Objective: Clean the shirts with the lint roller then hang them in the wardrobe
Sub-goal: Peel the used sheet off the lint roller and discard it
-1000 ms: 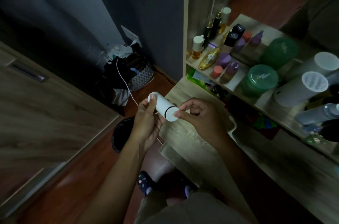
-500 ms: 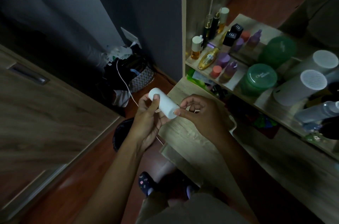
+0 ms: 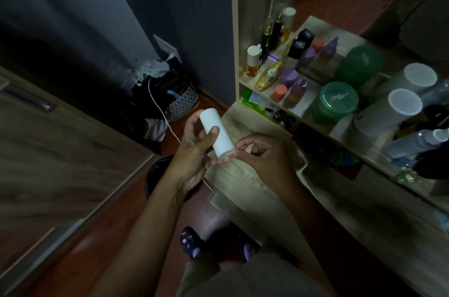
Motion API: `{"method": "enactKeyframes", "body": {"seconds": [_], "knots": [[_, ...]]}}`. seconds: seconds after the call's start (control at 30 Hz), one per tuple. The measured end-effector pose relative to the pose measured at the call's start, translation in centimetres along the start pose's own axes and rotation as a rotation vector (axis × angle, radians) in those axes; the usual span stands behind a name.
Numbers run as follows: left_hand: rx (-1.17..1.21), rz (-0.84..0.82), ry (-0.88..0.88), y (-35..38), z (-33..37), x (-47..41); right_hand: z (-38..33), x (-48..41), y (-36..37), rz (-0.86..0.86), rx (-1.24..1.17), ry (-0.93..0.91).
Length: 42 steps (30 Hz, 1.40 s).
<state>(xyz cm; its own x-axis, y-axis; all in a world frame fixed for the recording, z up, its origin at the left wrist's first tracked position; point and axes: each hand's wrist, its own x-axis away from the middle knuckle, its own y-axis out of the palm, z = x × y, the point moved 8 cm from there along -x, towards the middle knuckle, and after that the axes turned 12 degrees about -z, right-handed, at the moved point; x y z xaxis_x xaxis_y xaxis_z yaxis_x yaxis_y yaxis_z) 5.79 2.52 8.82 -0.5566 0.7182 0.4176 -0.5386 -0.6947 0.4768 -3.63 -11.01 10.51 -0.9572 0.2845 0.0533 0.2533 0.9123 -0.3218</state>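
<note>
Left hand [image 3: 194, 155] fingers wrapped round white lint roller [image 3: 213, 130], held over the counter's [image 3: 243, 175] left edge, long axis near-right to far-left. Right hand [image 3: 264, 160] sits at its near end, fingers narrow, pinching there, probably to free a cover or sheet. Beyond, shelf [image 3: 303, 119] holds bottles and a green jar [image 3: 336, 102]; floor basket [image 3: 182, 104] holds dark items.

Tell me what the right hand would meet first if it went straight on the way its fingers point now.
The lower end of the white lint roller, which the left hand grips. Fingertips of the right hand are beside it; contact unclear.
</note>
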Motion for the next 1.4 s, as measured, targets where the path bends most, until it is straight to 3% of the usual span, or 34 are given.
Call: {"method": "enactKeyframes", "body": {"seconds": [0.53,0.73,0.87,1.1,1.23,1.4], "knots": [[-0.040,-0.069,0.032,1.3,-0.3,-0.1,1.0,1.2,-0.5,0.060,0.037,-0.039],[-0.026,-0.054,0.037,1.1,-1.3,-0.2,3.9,1.6,-1.3,0.068,0.007,0.114],[-0.053,-0.050,0.036,1.4,-2.0,-0.4,10.9,2.4,-2.9,0.169,0.005,0.366],[-0.098,-0.047,0.037,1.7,-2.8,-0.5,21.8,6.8,-5.5,0.270,0.286,0.705],[-0.104,-0.054,0.031,1.8,-3.1,-0.5,23.1,8.9,-5.9,0.346,0.430,0.785],[-0.112,-0.034,0.026,1.5,-3.3,0.0,24.8,9.4,-5.0,0.326,0.272,0.831]]}}
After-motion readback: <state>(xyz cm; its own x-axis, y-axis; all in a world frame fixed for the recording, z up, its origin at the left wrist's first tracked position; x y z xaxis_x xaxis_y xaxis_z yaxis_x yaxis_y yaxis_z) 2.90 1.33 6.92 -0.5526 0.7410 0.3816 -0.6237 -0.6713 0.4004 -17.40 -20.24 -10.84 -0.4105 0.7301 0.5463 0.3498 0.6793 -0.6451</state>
